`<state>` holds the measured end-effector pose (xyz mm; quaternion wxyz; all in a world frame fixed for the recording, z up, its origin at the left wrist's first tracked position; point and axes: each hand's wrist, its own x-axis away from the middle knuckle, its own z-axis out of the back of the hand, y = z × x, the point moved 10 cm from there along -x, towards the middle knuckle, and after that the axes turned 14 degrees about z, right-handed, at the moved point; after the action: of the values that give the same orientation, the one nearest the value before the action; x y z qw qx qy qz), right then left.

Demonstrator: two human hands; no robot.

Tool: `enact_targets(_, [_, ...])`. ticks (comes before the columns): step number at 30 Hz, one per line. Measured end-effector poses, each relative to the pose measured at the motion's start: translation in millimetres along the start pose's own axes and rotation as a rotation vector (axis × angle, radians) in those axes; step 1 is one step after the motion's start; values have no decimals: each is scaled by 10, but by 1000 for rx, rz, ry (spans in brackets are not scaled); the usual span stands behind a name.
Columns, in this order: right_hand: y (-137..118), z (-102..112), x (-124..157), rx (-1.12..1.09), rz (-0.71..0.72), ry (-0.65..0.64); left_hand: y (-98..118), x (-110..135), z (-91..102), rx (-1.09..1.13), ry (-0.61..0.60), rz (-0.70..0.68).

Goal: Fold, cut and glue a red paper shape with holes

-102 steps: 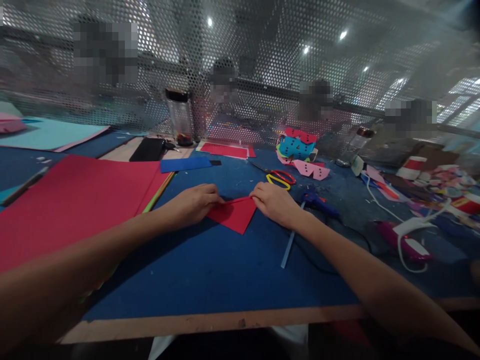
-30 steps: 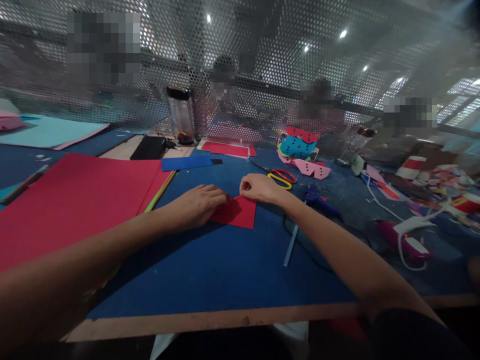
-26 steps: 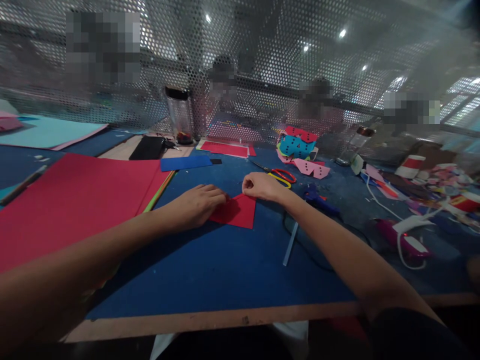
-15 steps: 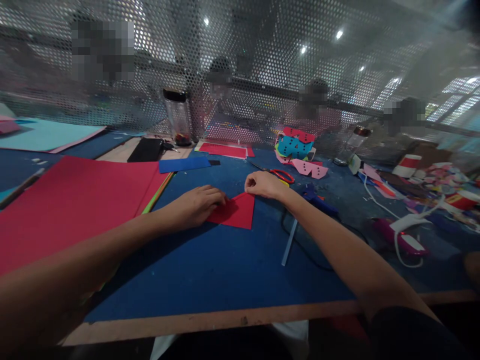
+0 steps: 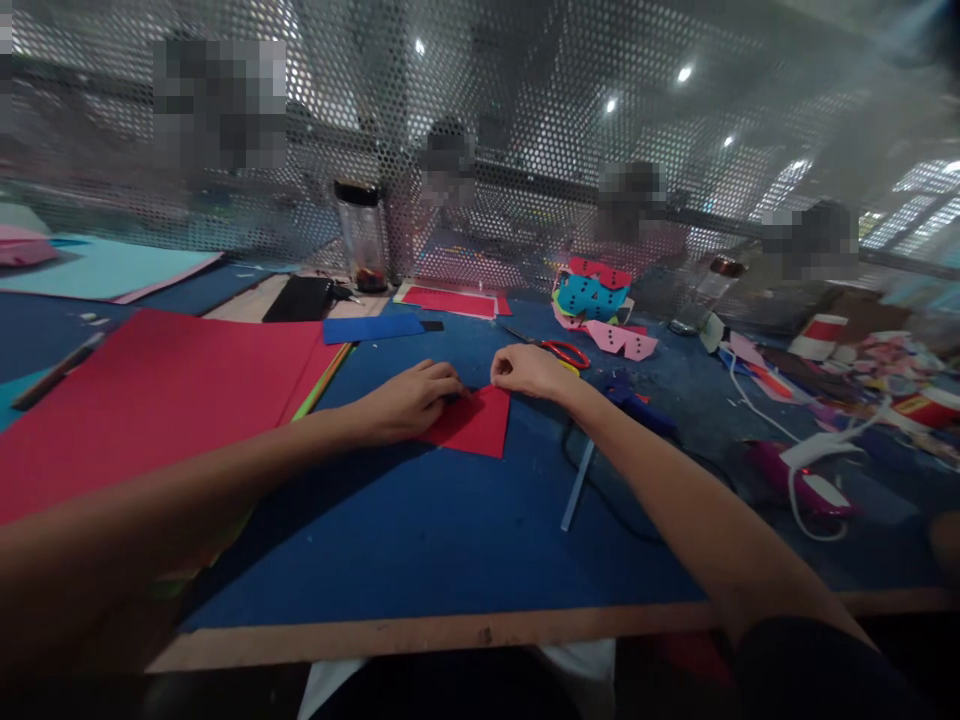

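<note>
Red card in a large sheet covers the left of the counter; beside it the left hand lies with fingers bent, tips pressing the small red piece flat on the counter; the right hand sits at that piece's far corner, fingers curled tight together, though I cannot tell whether they pinch it; uneven pressure could skew the piece or crease it crookedly; scissors lie just beyond.
</note>
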<state>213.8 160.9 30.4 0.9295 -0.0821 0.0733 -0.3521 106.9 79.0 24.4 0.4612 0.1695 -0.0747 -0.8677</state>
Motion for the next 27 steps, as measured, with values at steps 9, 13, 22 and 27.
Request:
enact_targets(9, [22, -17, -6, -6, 2, 17, 37, -14, 38, -36, -9, -43])
enact_targets(13, [20, -18, -5, -10, 6, 19, 59, 62, 80, -37, -18, -62])
enact_targets(22, [-4, -2, 8, -5, 18, 33, -51, 196, 111, -39, 6, -77])
enact_targets(27, [0, -9, 4, -9, 23, 30, -53, 303, 163, -31, -5, -73])
